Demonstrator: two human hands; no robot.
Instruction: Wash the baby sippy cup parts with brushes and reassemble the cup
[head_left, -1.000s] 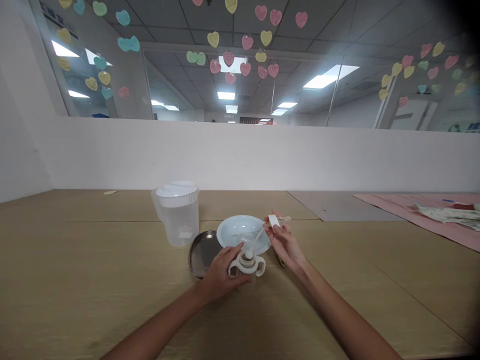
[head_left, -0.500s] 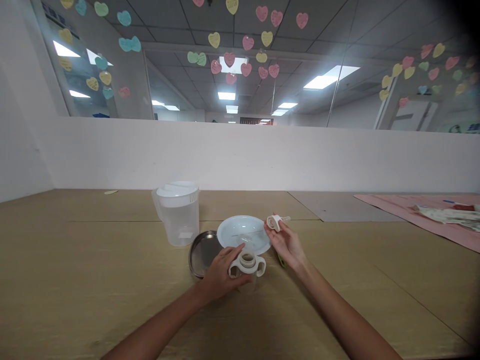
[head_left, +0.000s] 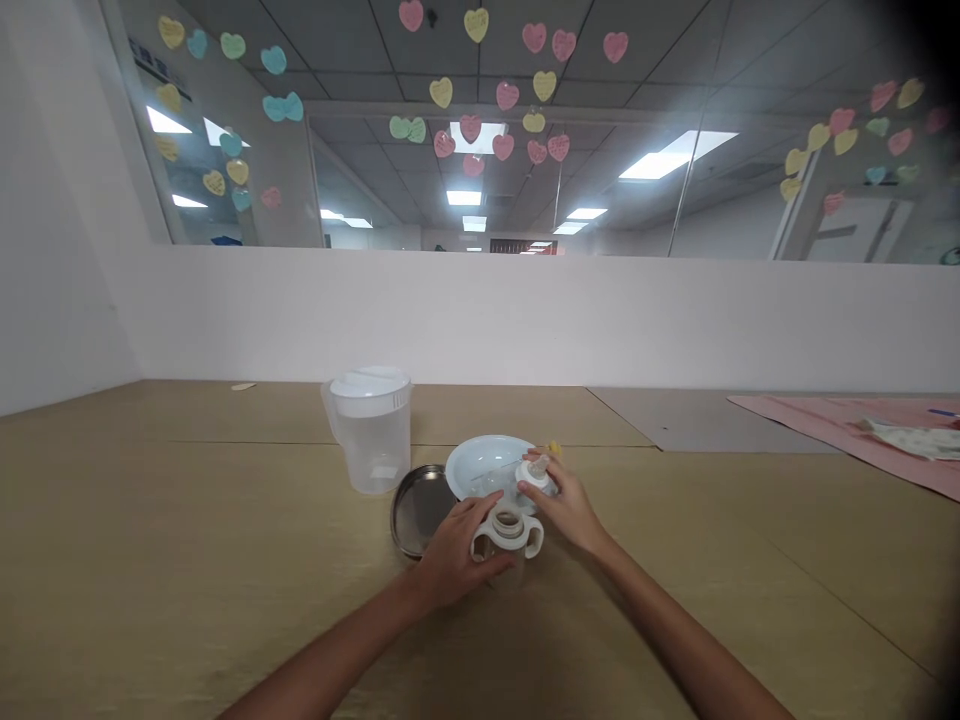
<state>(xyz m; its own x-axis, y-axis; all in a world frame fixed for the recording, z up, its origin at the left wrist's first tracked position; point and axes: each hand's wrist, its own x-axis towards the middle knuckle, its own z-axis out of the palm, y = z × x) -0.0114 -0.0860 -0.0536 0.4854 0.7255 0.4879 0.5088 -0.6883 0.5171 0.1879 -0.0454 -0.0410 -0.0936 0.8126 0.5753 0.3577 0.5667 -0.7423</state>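
My left hand [head_left: 459,548] is wrapped round a clear baby bottle [head_left: 508,545] with a white two-handled ring; its mouth is uncovered and it stands upright. In my right hand [head_left: 566,505] is a white bottle cap with a clear nipple [head_left: 534,474], pinched between the fingers with the nipple pointing up. The cap is just above and to the right of the bottle mouth, apart from it. Behind them is a pale blue bowl [head_left: 480,450] with a clear piece lying in it, partly hidden by my hands.
A lidded translucent pitcher [head_left: 375,435] stands at the back left. A metal tray [head_left: 420,510] lies between it and my left hand. Something small and yellow [head_left: 553,448] shows behind my right hand. A pink cloth [head_left: 810,415] lies far right, before the white wall [head_left: 487,315].
My right hand has brought the nipple cap down and left toward the bottle, turning it from sideways to nipple up. My left hand still holds the bottle. The camera view has shifted slightly.
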